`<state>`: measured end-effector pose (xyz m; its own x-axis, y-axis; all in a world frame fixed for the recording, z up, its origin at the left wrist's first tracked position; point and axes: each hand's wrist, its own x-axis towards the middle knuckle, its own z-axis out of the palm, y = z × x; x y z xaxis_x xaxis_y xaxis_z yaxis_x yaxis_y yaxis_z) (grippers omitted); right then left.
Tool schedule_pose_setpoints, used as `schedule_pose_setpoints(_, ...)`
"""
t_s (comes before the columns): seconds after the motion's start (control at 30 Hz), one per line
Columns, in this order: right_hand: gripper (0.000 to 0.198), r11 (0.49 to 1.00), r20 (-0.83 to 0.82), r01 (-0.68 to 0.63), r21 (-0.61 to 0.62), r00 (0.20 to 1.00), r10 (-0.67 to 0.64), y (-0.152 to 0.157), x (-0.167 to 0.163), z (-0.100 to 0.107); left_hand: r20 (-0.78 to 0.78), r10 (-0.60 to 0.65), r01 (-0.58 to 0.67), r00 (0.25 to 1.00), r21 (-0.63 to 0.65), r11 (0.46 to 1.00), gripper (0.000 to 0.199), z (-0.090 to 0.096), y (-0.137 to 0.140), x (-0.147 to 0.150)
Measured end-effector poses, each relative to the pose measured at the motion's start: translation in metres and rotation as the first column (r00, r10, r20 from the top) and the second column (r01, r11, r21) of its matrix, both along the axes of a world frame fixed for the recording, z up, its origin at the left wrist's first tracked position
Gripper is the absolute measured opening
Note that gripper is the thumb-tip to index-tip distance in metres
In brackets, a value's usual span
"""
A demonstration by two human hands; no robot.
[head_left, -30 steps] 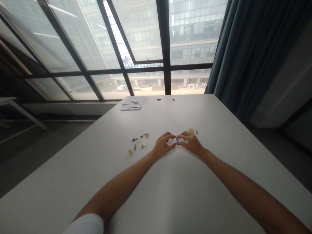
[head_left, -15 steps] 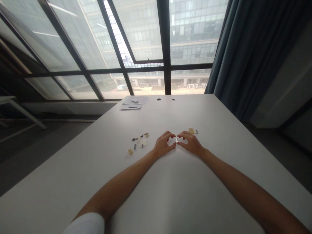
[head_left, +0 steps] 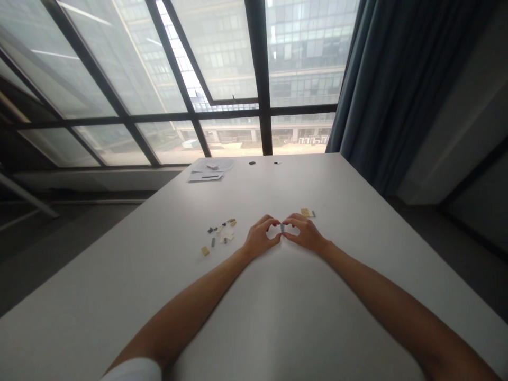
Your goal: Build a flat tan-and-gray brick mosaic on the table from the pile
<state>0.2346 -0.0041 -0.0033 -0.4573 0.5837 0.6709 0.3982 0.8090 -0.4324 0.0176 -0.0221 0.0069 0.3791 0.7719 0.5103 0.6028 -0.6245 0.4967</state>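
Note:
Between my two hands, above the white table (head_left: 286, 312), is a small grey building-brick piece (head_left: 282, 228). My left hand (head_left: 260, 236) pinches its left side between thumb and fingertips. From the other side my right hand (head_left: 305, 234) pinches it the same way, and the fingers of both hands nearly meet around it. Fine detail on the piece is too small to make out. Just beyond my right hand lies a flat tan, white and dark brick assembly (head_left: 307, 212). Left of my left hand are scattered loose pieces: a tan one (head_left: 205, 251), a grey one (head_left: 213, 242) and several cream ones (head_left: 225, 236).
Papers (head_left: 206, 177) with a small white object (head_left: 212, 166) on top lie at the table's far left corner. Two dark round spots are near the far edge, one being a hole (head_left: 252, 163). Windows and a blue curtain (head_left: 369, 106) stand behind.
The piece between my fingers showed a white face before and now shows grey; it seems to have been turned. The whole view has shifted slightly, while both hands keep their pinch.

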Motion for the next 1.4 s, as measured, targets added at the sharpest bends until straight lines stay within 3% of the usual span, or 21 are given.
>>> schedule_pose_setpoints(0.33, 0.020, 0.999, -0.011, -0.007, -0.033, 1.000, 0.006, 0.009, 0.012, 0.008, 0.016, -0.050, 0.049, 0.999, 0.026, 0.998, 0.028, -0.001, 0.003, -0.003)
schedule_pose_setpoints(0.63, 0.018, 0.944, -0.225, 0.313, -0.109, 0.917, -0.330, 0.045, 0.082, 0.035, 0.024, -0.056, 0.055, 0.998, 0.040, 0.998, 0.023, -0.007, 0.009, -0.004)
schedule_pose_setpoints(0.9, 0.020, 0.915, -0.270, 0.390, -0.101, 0.875, -0.402, 0.053, 0.112, 0.033, 0.026, -0.056, 0.055, 0.998, 0.039, 0.998, 0.021, -0.006, 0.010, -0.004)
schedule_pose_setpoints(1.4, 0.020, 0.917, -0.165, 0.390, -0.083, 0.902, -0.399, 0.059, 0.117, 0.012, 0.021, -0.071, 0.071, 0.997, 0.026, 0.997, 0.020, -0.008, 0.012, -0.004)
